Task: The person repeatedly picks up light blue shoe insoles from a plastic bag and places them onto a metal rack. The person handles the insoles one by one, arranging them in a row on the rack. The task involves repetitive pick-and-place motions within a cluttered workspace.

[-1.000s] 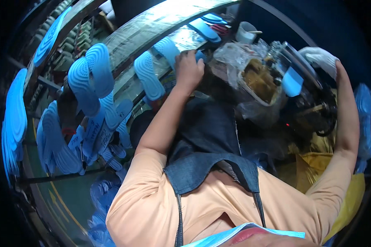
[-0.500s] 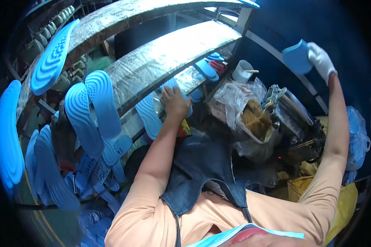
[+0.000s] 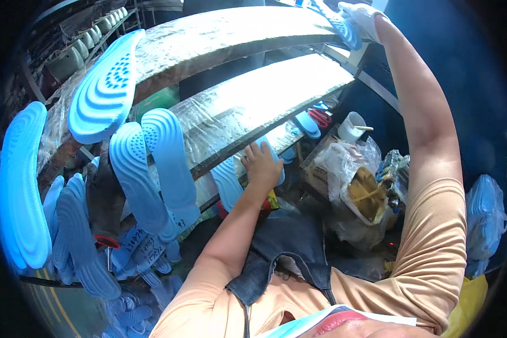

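My left hand (image 3: 263, 164), bare and with fingers spread, rests on a blue insole (image 3: 274, 172) at the front edge of the lower shelf. Beside it lies another ridged blue insole (image 3: 227, 183). Up at the right end of the top shelf, my right hand (image 3: 365, 19), in a white glove, is closed on a blue insole (image 3: 346, 32); glare hides part of its grip. At the left, a large ridged insole (image 3: 107, 87) overhangs the top shelf (image 3: 231, 28). Two more insoles (image 3: 138, 174) (image 3: 172, 166) overhang the middle shelf (image 3: 265, 93).
More insoles (image 3: 22, 186) stand at the far left, near a dark tube-like thing with a red rim (image 3: 106, 203). To the right are a white cup (image 3: 352, 127), a tub with brown residue (image 3: 367, 194) in clear plastic, and a bag of insoles (image 3: 484, 211).
My right hand has moved from the right side up and leftward to the top shelf's end with the blue insole. My left hand stays at its insole while the view has shifted.
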The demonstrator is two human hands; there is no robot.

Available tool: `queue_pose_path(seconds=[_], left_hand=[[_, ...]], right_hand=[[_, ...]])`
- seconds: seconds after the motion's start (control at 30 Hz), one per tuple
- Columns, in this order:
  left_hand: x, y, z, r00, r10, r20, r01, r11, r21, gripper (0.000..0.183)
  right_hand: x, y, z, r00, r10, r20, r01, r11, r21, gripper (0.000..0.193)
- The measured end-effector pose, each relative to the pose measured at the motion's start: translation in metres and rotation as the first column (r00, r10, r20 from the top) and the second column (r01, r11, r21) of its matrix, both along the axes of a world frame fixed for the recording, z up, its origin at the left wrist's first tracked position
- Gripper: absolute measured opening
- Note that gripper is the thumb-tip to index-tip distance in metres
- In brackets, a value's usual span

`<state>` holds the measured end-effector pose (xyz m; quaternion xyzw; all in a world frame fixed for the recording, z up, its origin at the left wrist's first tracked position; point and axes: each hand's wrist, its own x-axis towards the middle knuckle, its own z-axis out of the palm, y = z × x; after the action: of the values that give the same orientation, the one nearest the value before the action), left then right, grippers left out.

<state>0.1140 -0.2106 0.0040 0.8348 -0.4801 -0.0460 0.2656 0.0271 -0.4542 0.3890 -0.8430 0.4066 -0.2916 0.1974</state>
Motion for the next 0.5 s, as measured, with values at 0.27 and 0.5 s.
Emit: queue_pose_path(seconds=[0.27, 0.5], left_hand=[[0.007, 0.002, -0.010, 1.000, -0.025, 0.008, 0.025, 0.998, -0.064, 0.076], [0.034, -0.020, -0.052, 0.999, 0.007, 0.034, -0.003, 0.992, -0.128, 0.067]], right_hand=[[0.034, -0.008, -0.001, 0.820, -0.183, -0.543, 0.012, 0.953, -0.303, 0.054], [0.029, 0.062, 0.001, 0.814, -0.300, -0.498, -0.006, 0.852, -0.523, 0.051]])
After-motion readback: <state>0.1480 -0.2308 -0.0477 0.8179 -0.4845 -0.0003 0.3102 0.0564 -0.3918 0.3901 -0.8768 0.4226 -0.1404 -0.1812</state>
